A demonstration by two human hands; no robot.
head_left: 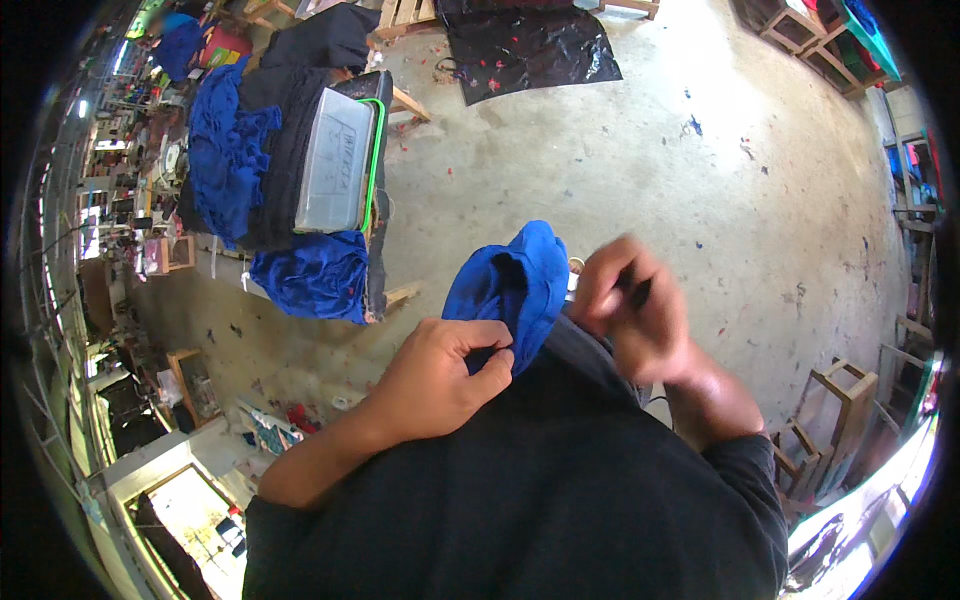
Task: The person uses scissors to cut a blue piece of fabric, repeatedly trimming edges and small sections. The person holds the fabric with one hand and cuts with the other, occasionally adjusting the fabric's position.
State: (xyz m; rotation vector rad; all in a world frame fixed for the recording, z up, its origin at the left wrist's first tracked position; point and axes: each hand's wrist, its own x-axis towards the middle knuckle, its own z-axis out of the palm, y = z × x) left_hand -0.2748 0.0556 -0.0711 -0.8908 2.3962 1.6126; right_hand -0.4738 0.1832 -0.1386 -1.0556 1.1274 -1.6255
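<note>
A piece of bright blue cloth (541,268), folded round into a pouch-like shape with a dark opening, is held up in front of my body. My left hand (445,375) pinches its near edge between thumb and forefinger. Just right of the cloth is my right hand (637,312), apart from it and blurred by motion. Its fingers are curled in toward the thumb; whether anything small is between them is hidden.
At the left, a table carries blue fabric (225,160), dark fabric and a clear plastic box (335,160) with a green rim. Black sheeting (535,50) lies on the concrete floor ahead. Wooden frames (845,410) stand at the right. Small scraps dot the floor.
</note>
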